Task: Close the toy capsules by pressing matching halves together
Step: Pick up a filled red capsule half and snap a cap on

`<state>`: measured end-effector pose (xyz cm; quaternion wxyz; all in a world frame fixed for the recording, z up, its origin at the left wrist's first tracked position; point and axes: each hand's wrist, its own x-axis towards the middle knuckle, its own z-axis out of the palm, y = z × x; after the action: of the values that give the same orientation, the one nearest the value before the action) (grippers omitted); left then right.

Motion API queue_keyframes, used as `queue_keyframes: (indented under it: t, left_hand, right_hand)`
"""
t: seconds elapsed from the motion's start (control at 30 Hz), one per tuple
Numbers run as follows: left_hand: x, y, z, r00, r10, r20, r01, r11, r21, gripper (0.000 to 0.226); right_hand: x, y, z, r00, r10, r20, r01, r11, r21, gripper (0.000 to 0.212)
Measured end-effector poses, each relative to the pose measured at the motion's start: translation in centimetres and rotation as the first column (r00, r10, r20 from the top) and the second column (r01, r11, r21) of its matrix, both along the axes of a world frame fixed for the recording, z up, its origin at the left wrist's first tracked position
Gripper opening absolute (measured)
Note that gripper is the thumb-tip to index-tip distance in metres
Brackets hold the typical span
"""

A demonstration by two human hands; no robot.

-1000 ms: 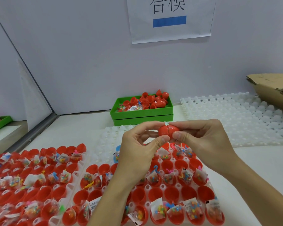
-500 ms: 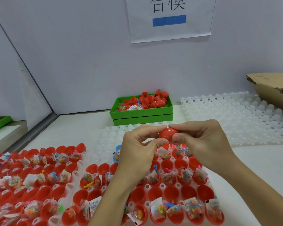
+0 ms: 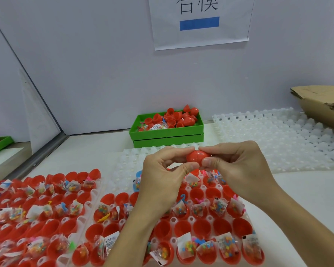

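Both hands meet just above the middle of the bench, holding one red capsule (image 3: 197,158) between them in the air, its long axis lying sideways and its two halves joined with a seam visible round the middle. The left hand (image 3: 162,180) pinches the capsule's left end, forefinger curled over the top and thumb pressed in from below; the right hand (image 3: 237,166) pinches the right end the same way, its other fingers curled in toward the palm. The two thumb tips nearly touch under the capsule. Beneath the hands, toward six o'clock, a white tray (image 3: 191,220) holds rows of open red halves, many with small bagged toys inside. A second such tray (image 3: 37,209) lies at eight o'clock. At twelve o'clock, against the wall, a green bin (image 3: 166,132) holds loose red halves, and empty white trays (image 3: 278,139) lie at two o'clock.
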<state>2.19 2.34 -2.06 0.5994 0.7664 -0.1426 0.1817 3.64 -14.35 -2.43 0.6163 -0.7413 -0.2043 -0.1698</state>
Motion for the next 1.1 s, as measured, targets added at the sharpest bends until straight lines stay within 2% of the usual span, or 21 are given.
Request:
queue_keyframes:
  t: [0.37,0.67,0.8,1.1]
  left_hand:
    - [0.0,-0.1,-0.1,0.998,0.028,0.058,-0.030,0.999,0.035,0.039]
    - [0.0,-0.2,-0.5,0.997,-0.014,0.081,0.009,0.998,0.065,0.027]
    - [-0.1,-0.3,-0.7,0.996,-0.005,0.091,-0.004,0.994,0.109,0.026]
    - [-0.4,-0.4,-0.2,0.991,-0.006,0.134,-0.013,0.990,0.138,0.038]
  right_hand:
    - [0.0,0.2,-0.2,1.000,0.010,-0.012,-0.010,1.000,-0.014,0.038]
    - [-0.2,0.2,-0.5,1.000,-0.030,0.004,0.030,0.990,-0.135,0.039]
    - [0.0,0.3,-0.8,0.999,-0.039,0.012,0.041,0.985,-0.168,0.033]
    - [-0.3,-0.3,0.8,0.998,0.060,-0.034,-0.061,0.998,-0.019,0.038]
